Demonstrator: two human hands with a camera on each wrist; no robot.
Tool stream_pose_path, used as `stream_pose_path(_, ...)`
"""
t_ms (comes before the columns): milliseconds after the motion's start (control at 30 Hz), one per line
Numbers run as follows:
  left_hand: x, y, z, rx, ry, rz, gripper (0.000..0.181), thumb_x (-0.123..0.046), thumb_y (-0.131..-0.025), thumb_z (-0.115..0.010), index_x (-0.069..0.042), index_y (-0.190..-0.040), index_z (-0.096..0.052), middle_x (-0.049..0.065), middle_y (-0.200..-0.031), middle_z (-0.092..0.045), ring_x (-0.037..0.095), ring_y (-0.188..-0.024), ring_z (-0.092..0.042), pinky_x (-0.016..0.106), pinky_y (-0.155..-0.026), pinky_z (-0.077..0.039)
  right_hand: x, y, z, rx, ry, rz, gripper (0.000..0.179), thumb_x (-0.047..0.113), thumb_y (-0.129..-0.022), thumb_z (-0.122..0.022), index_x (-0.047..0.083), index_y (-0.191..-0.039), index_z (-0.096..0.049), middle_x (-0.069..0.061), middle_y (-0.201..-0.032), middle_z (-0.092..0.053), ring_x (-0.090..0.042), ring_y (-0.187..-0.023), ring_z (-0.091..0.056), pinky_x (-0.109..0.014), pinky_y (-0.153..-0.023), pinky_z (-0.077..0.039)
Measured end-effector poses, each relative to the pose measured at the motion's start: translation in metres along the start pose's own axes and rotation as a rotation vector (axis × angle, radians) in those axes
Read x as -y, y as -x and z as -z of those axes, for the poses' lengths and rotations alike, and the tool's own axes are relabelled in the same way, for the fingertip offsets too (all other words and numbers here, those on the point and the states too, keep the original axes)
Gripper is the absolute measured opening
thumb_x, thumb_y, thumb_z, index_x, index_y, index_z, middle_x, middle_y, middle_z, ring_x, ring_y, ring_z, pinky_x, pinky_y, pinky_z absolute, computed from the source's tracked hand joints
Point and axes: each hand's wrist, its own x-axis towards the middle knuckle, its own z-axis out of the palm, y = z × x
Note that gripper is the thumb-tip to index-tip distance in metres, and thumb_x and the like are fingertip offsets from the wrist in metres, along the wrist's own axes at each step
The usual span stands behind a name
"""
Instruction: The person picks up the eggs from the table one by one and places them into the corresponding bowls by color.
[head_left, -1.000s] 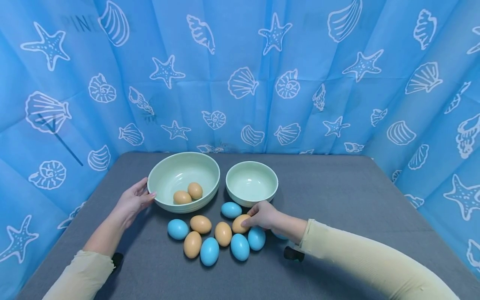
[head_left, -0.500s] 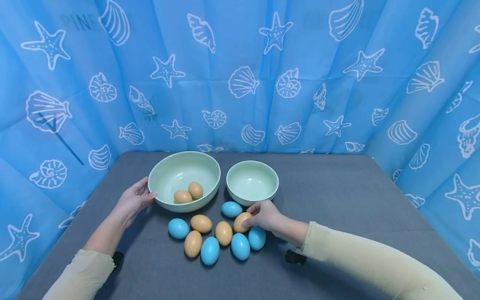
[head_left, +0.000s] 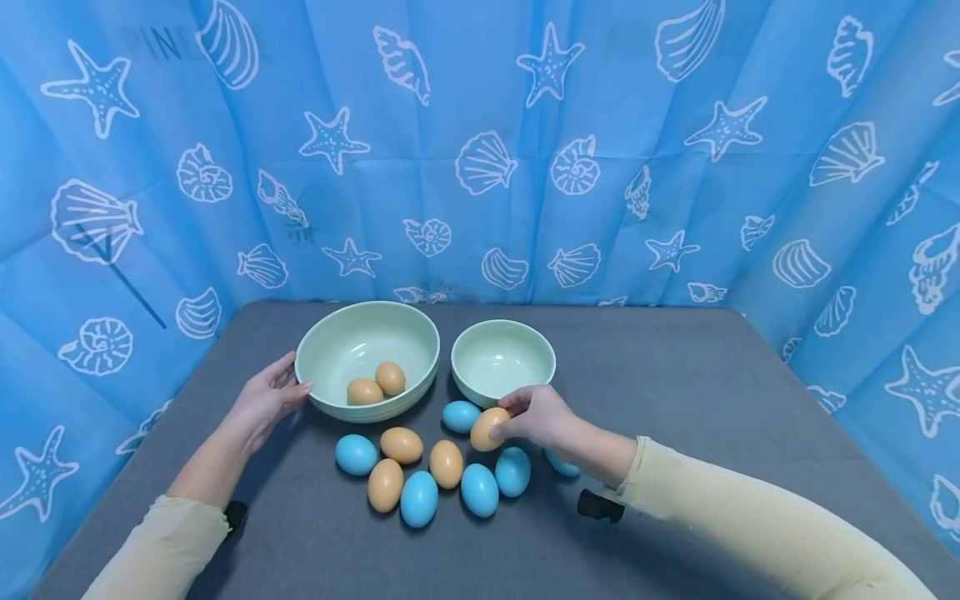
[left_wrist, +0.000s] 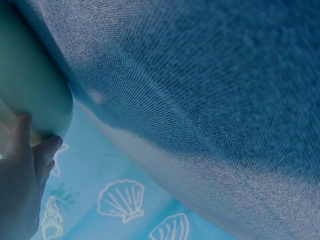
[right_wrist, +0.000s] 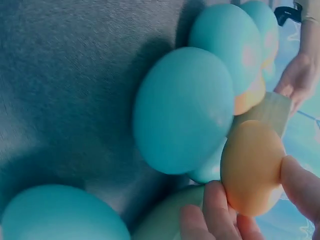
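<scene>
My right hand pinches a brown egg between thumb and fingertips. In the right wrist view that brown egg sits upright in the grasp, beside a blue egg. At the left, my left hand holds the rim of the large pale green bowl, thumb at the edge and fingers against the outer wall. Two brown eggs lie inside that bowl. The left wrist view shows the fingers on the bowl's side. Just behind the right hand stands a smaller green bowl, with no eggs visible in it.
Three brown eggs and several blue eggs lie in a loose cluster on the grey tabletop before the bowls. One blue egg is partly hidden under the right wrist. A blue shell-print curtain hangs behind the table.
My right hand has raised the brown egg from among the blue ones, shifting slightly up and right. A blue egg beneath the wrist shows more now. The left hand keeps its place.
</scene>
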Motion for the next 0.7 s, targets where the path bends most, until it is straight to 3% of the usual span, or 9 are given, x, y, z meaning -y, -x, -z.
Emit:
stream_pose_path(300,0.001,0.0,0.0,-0.002,0.009,0.002,0.079,-0.011,-0.106,-0.051,-0.011,-0.16,0.006,0.014,-0.168,0.003,0.033,-0.154,-0.009,0.05,-0.122,-0.026,0.012,-0.001,0.005,0.026,-0.033,-0.074,0.036,0.004,-0.084,-0.078,-0.006,-0.117,-0.068,-0.014,-0.105,-0.067,-0.021,-0.088,-0.062,-0.038,-0.082,-0.058)
stream_pose_path(700,0.001,-0.001,0.001,-0.008,0.017,0.009,0.079,-0.012,-0.106,-0.051,-0.012,-0.16,0.005,0.013,-0.168,0.003,0.033,-0.154,-0.01,0.05,-0.122,-0.026,0.029,-0.01,0.013,0.073,-0.114,-0.08,0.036,0.005,-0.087,-0.075,-0.005,-0.12,-0.065,-0.016,-0.115,-0.063,-0.023,-0.098,-0.064,-0.041,-0.093,-0.058)
